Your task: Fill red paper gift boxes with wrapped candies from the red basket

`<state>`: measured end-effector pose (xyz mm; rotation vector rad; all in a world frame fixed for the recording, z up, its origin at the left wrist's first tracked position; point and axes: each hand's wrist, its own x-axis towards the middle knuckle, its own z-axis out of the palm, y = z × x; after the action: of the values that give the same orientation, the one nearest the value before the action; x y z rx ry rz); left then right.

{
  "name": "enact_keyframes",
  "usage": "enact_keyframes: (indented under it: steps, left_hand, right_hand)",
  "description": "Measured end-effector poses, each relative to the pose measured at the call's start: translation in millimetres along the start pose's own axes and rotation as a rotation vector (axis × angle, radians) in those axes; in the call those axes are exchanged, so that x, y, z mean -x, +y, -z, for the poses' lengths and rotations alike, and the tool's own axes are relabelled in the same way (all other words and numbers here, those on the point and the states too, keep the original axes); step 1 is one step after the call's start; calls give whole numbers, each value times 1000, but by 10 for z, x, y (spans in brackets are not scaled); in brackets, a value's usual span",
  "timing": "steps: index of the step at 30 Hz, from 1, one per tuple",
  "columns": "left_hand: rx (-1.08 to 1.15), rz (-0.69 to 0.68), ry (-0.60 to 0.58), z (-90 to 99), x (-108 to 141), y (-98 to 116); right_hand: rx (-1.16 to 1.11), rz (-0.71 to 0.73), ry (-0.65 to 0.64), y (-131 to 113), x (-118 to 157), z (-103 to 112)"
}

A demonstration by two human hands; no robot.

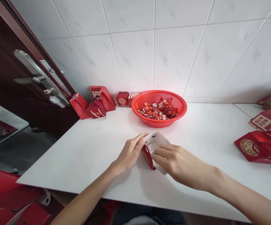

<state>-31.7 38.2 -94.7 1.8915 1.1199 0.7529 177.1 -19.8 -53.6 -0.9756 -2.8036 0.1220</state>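
A small red box [148,157] with a white inside stands open at the top, near the front middle of the white table. My left hand [131,151] grips its left upper edge, thumb and fingers closed on the wall. At the box's right side is my right hand [173,158], its curled fingers reaching into the opening; the fingertips are hidden, and whatever they may hold cannot be seen. Just behind the box, a red plastic basket [159,124] holds many wrapped candies [157,110].
Several red gift boxes [107,99] stand at the back left by the wall. More red boxes [251,147] lie at the right. A dark door [15,103] borders the left side. Red cartons [6,193] sit below the table's left front edge.
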Motion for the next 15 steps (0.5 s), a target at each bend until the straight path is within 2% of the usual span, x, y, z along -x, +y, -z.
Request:
enact_keyframes:
  steps: [1, 3, 6, 8, 12, 14, 15]
  left_hand:
    - [-13, -2, -9, -11, -3, 0]
    - [-19, -11, 11, -28, -11, -10]
    - [30, -56, 82, -28, -17, -20]
    - [62, -103, 89, -11, -16, -10]
    - [81, -177, 13, 20, -9, 21]
    - [108, -153, -12, 24, -4, 17]
    - [124, -128, -21, 26, -2, 9]
  right_hand:
    - [-44, 0, -159, 8, -71, 86]
    - [-109, -54, -348, 36, -217, 218]
    - [-241, -131, -456, 83, -408, 305]
    - [-303, -165, -532, 110, -505, 297]
    - [-273, -206, -656, 205, -637, 105]
    - [-289, -211, -651, 287, -688, -92]
    - [-338, -229, -582, 333, -715, -210]
